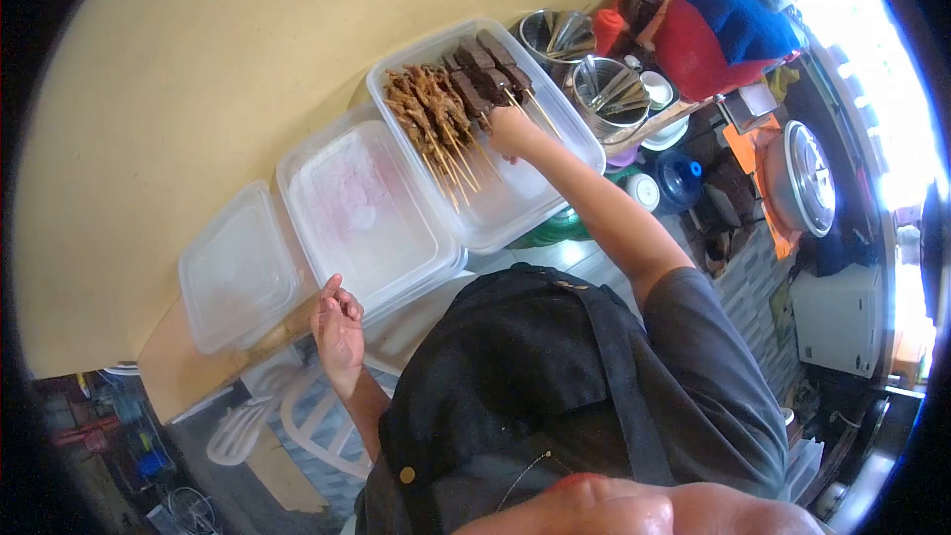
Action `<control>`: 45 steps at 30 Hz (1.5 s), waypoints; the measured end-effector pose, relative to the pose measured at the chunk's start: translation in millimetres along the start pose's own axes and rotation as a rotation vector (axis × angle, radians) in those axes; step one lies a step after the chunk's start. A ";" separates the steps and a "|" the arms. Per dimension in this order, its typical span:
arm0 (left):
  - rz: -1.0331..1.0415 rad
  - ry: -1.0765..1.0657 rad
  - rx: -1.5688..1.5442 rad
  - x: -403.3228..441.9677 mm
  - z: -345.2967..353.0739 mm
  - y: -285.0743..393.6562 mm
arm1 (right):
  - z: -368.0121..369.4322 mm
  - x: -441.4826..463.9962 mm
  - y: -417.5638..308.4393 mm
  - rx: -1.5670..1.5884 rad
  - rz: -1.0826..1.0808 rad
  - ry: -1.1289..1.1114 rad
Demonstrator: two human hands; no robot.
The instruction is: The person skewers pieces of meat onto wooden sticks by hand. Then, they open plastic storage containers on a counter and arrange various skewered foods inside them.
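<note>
My right hand [515, 134] reaches into a clear plastic tub [540, 193], its fingers curled around the stick end of a dark block skewer; the fingertips are partly hidden. Several skewers of dark brown blocks [485, 64] lie beyond and beside that hand. To their left are several skewers of browned, folded meat [428, 104], sticks pointing toward me. My left hand [339, 332] hangs near the front edge of a second plastic tub [386, 263], holding nothing, its fingers loosely bent and apart. Pinkish residue and whitish patches show inside that tub.
A translucent lid [238, 272] lies at the left. Metal canisters with utensils [606, 94], a red bottle [609, 30] and a red container [693, 45] under blue cloth stand at the right. A lidded metal pot [800, 178] is further right; a white plastic chair [317, 426] is below.
</note>
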State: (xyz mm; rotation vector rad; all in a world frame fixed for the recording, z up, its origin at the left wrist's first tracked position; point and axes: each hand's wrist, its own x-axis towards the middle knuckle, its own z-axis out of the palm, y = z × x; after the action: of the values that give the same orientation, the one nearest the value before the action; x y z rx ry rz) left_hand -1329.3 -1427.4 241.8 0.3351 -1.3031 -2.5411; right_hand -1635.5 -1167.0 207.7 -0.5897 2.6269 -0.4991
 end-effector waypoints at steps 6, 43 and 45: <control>-0.007 -0.008 0.012 1.1 4.9 0.6 | -7.2 -18.4 -16.1 -0.150 -0.072 0.215; 0.004 -0.005 -0.009 -6.2 -8.8 -0.3 | 8.3 -16.1 -34.1 -0.200 -0.100 0.251; -0.006 -0.035 -0.001 -8.0 -10.0 1.2 | 6.6 -20.7 -38.1 -0.196 -0.071 0.249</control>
State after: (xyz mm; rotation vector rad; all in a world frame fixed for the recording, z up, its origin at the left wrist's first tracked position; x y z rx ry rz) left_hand -1318.3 -1433.0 237.7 0.2969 -1.3151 -2.5637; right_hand -1602.9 -1191.2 224.3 -0.7256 2.9235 -0.3579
